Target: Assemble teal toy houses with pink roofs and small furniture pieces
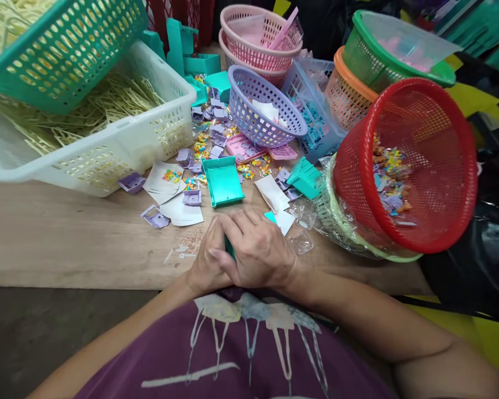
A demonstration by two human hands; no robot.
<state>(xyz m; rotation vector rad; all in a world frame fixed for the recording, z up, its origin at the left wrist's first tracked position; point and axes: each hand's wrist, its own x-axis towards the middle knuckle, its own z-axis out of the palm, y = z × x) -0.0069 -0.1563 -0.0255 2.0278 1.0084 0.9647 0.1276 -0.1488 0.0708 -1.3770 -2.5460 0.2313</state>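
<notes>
Close to my body at the table's front edge, my left hand and my right hand are closed together round a teal plastic piece. Only a narrow strip of it shows between the fingers; its full shape is hidden. Just beyond my hands lies an open teal plastic tray. Left of that tray are small purple plastic parts and white paper cards. On the right side, more white cards and a teal box-like part rest near clear plastic pieces.
A white basket of pale yellow strips stands left, under a green basket. A purple basket and pink baskets stand at the back. At right, a red basket tilts over, holding small colourful pieces.
</notes>
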